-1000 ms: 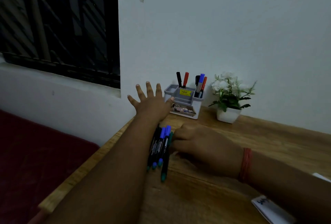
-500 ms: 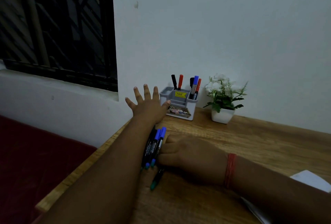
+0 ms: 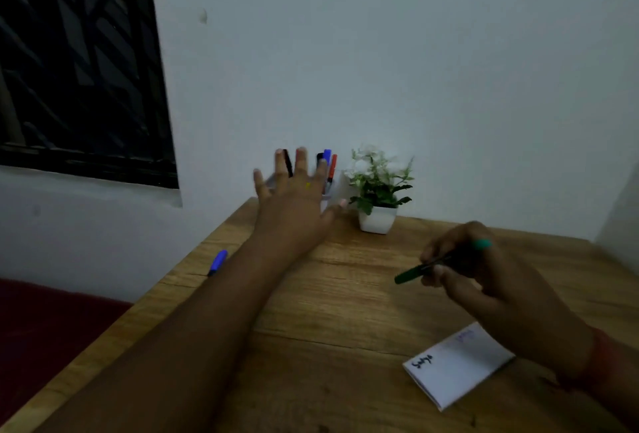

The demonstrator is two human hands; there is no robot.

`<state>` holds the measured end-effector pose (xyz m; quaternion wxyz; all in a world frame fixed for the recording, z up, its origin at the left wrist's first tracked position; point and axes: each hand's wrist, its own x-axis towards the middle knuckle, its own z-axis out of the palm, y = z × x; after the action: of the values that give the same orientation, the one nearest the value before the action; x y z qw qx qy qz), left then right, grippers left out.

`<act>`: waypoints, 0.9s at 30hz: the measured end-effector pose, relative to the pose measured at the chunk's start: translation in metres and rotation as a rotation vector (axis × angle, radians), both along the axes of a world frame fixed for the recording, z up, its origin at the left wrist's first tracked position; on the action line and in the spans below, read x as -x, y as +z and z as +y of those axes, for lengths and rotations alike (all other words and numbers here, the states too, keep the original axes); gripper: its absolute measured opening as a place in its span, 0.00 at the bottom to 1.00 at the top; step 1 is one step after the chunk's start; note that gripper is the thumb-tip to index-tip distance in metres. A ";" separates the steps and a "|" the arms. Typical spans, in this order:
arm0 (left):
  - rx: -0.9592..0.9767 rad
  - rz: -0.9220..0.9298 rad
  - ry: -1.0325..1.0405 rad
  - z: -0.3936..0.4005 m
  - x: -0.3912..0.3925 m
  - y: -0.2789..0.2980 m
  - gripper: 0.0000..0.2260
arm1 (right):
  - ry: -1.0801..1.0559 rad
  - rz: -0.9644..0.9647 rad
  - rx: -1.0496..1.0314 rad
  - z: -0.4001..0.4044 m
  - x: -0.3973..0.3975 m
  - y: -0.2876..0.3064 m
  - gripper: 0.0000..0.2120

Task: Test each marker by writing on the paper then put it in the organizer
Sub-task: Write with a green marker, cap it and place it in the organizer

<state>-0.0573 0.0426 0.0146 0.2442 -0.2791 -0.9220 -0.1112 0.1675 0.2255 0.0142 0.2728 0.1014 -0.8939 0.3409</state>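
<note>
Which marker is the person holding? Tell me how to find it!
Find the wooden table, then the right hand above the folded paper. It pinches the green marker, the only one off the table; the blue marker lies at the left edge.

organizer [image 3: 326, 190] at wall behind left hand [image 3: 294, 204], plant [image 3: 377, 190] right of it, paper [image 3: 456, 367] front-right
</note>
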 end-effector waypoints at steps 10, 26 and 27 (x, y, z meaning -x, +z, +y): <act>-0.157 -0.480 -0.751 0.060 -0.105 -0.023 0.06 | -0.027 -0.125 0.959 0.029 -0.005 -0.020 0.06; -0.277 -0.879 -0.763 0.063 -0.104 -0.019 0.12 | -0.051 -0.067 1.076 0.043 0.009 -0.021 0.08; -0.274 -0.930 -0.755 0.059 -0.100 -0.017 0.12 | -0.098 0.011 1.203 0.056 0.008 -0.015 0.09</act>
<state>0.0430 0.1012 -0.0024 -0.2063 -0.4748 -0.7466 -0.4179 0.1595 0.2818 -0.0008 0.3025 -0.1103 -0.5465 0.7731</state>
